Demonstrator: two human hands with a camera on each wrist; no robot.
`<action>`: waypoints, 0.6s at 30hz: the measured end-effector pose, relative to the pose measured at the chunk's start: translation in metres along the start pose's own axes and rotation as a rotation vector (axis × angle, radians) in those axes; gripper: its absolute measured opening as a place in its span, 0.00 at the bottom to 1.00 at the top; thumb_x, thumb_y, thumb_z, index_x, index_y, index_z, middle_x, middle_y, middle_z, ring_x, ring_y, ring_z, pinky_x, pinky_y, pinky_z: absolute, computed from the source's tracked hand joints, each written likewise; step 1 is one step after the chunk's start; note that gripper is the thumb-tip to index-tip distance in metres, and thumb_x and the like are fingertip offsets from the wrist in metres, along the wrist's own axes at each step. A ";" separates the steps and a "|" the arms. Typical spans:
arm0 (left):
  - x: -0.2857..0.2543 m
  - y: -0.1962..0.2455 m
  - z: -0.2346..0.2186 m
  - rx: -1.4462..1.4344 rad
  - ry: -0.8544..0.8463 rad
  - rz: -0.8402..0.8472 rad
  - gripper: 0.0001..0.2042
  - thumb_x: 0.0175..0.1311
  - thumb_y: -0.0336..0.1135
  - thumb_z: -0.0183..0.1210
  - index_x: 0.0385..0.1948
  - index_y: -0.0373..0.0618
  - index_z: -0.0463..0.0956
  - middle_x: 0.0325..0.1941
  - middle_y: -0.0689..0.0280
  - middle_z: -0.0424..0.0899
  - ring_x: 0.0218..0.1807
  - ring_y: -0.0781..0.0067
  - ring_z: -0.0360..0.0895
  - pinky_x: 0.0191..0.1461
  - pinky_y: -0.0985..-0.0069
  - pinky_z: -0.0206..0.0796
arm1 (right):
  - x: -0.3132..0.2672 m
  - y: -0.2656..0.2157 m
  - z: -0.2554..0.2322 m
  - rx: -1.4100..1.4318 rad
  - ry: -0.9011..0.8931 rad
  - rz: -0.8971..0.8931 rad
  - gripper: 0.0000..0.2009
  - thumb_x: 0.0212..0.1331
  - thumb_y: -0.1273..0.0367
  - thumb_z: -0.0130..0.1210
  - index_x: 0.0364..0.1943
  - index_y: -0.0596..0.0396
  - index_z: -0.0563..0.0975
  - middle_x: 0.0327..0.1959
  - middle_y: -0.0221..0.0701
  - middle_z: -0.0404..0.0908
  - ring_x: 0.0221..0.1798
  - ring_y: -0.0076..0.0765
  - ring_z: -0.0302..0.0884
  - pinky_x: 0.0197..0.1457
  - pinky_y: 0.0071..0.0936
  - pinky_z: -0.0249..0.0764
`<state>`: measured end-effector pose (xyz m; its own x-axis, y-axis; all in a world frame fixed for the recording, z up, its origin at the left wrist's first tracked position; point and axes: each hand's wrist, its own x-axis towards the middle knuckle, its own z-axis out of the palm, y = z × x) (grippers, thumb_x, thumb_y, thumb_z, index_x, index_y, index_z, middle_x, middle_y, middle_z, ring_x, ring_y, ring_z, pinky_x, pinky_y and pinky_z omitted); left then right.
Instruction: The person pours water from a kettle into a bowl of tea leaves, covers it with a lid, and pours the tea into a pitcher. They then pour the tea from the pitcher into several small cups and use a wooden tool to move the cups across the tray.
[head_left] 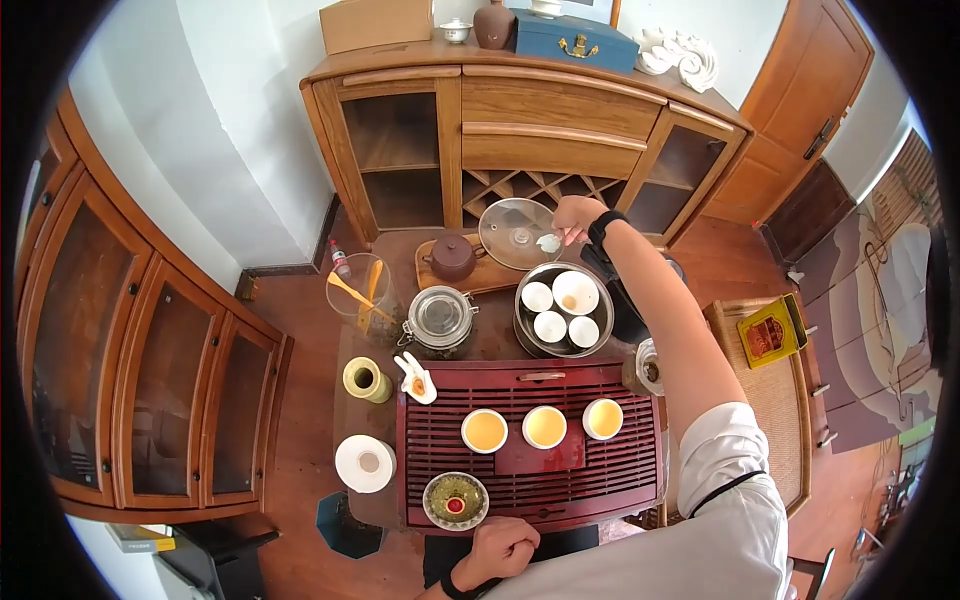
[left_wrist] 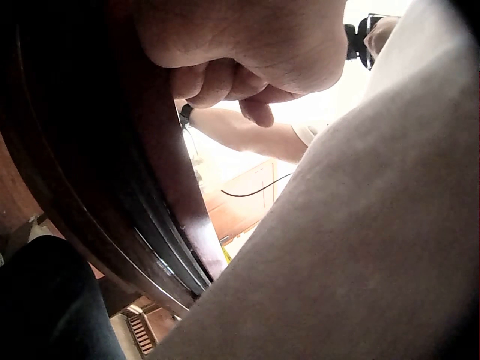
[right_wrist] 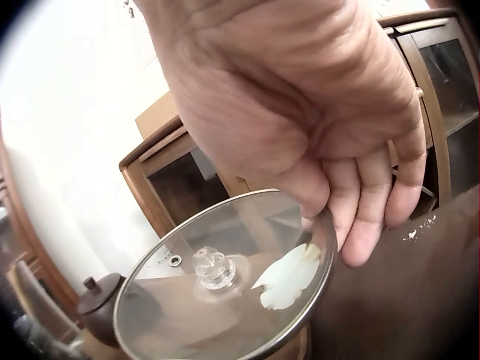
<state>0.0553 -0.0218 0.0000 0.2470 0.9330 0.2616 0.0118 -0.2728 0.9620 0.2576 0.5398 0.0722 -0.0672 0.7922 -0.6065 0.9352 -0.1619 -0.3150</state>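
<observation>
Above the table's far side my right hand (head_left: 577,218) pinches the metal rim of a round glass lid (head_left: 519,234). In the right wrist view the thumb lies on one side of the lid (right_wrist: 217,285) and the fingers on the other; its clear knob (right_wrist: 214,266) points upward. A white leaf-shaped patch (right_wrist: 289,277) shows on the glass near the rim. Just right of and below the lid stands a steel pot (head_left: 520,325) with several white cups (head_left: 550,326) in it. My left hand (head_left: 503,548) rests at the tea tray's near edge, fingers loosely curled, holding nothing.
On the slatted tea tray (head_left: 600,480) stand three cups (head_left: 545,427) of yellow tea and a glass bowl (head_left: 456,500). Behind are a clamp-lid jar (head_left: 440,317) and a brown teapot (head_left: 452,258) on a wooden board. A wooden cabinet (head_left: 550,110) stands beyond the table.
</observation>
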 end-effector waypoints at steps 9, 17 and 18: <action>0.001 -0.001 -0.001 -0.015 -0.007 -0.003 0.07 0.52 0.21 0.54 0.22 0.40 0.81 0.19 0.63 0.82 0.20 0.64 0.79 0.28 0.69 0.75 | 0.034 0.014 -0.001 0.051 -0.067 0.078 0.14 0.65 0.77 0.60 0.53 0.54 0.85 0.30 0.35 0.87 0.25 0.36 0.79 0.26 0.42 0.74; 0.000 0.000 0.000 0.002 -0.015 -0.017 0.05 0.53 0.22 0.56 0.23 0.40 0.81 0.21 0.60 0.81 0.22 0.59 0.80 0.29 0.67 0.75 | 0.005 0.015 -0.012 0.262 0.047 -0.016 0.08 0.71 0.71 0.55 0.36 0.57 0.84 0.28 0.34 0.84 0.27 0.32 0.79 0.33 0.34 0.80; 0.000 -0.001 -0.001 0.010 -0.020 -0.011 0.05 0.53 0.22 0.56 0.23 0.41 0.81 0.21 0.60 0.81 0.22 0.59 0.80 0.29 0.67 0.75 | -0.001 0.013 -0.014 0.264 0.049 -0.016 0.08 0.71 0.71 0.55 0.36 0.57 0.84 0.28 0.34 0.84 0.27 0.32 0.79 0.33 0.34 0.80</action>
<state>0.0547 -0.0210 -0.0010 0.2664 0.9312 0.2488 0.0241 -0.2645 0.9641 0.2752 0.5452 0.0787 -0.0583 0.8226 -0.5657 0.8103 -0.2920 -0.5080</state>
